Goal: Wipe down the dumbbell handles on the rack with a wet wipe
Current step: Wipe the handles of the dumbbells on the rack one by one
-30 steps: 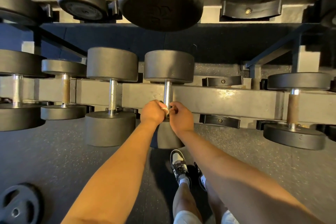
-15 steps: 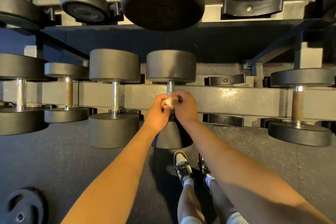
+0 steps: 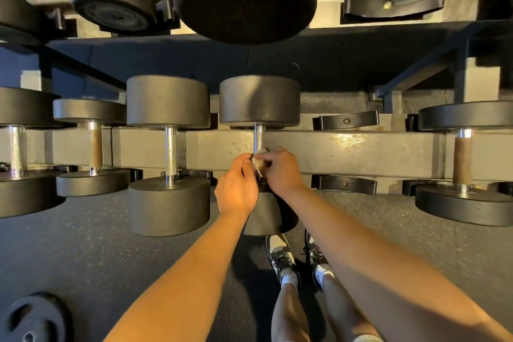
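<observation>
Subject: the wet wipe (image 3: 258, 165), a small pale wad, sits on the handle (image 3: 259, 137) of the middle dumbbell (image 3: 259, 101) on the lower tier. It lies at the near part of the handle, where the bar crosses the rack rail (image 3: 347, 153).

Left hand (image 3: 237, 189): fingers curled, pinching the wipe from the left. Right hand (image 3: 283, 172): fingers curled over the wipe from the right. Whether the wipe goes fully round the bar cannot be told. Both hands touch the wipe and meet across the bar, and neither is nearer.

Governing relation: the handle's long axis runs straight away from the person, from the near head (image 3: 270, 219), partly covered by the wrists, to the far head (image 3: 266, 91). Bare knurled steel shows only beyond the fingertips, toward the far head.

Judgement: the coming stroke must travel along that axis, away from the body, with the wrap held tight. The neighbouring handle (image 3: 171, 150) lies parallel, just to the left, nearer the left hand
</observation>
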Tool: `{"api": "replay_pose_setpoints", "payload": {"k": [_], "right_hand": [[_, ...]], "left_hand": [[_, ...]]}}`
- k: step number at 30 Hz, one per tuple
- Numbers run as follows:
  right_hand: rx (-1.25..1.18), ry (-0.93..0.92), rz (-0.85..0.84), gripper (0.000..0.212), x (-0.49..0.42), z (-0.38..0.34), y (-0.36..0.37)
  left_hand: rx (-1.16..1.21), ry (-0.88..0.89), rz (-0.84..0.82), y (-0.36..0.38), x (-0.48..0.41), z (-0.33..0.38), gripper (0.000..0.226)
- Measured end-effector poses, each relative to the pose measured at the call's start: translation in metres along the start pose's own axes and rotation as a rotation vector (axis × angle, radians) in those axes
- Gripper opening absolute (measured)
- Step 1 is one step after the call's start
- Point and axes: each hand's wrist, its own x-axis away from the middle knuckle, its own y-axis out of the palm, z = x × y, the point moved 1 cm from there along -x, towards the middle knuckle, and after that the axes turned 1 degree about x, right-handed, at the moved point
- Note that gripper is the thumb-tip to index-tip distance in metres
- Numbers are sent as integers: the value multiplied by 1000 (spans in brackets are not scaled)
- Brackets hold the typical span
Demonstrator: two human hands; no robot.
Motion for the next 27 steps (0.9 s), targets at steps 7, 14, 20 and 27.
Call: {"api": "replay_pose_setpoints", "payload": {"k": [7, 14, 20, 27], "right_hand": [[-74, -37, 222, 29, -10, -18, -2], [3, 166, 4, 20, 11, 8, 7], [-175, 127, 197, 18, -14, -2, -5], [-161, 116, 135, 22, -5, 0, 2]], "left_hand": [[30, 13, -5, -1, 2, -1, 41], [29, 13, -14, -3, 5, 3, 39], [-3, 46, -30, -2, 1, -2, 37], [-83, 45, -81, -4, -1, -1, 39]]}}
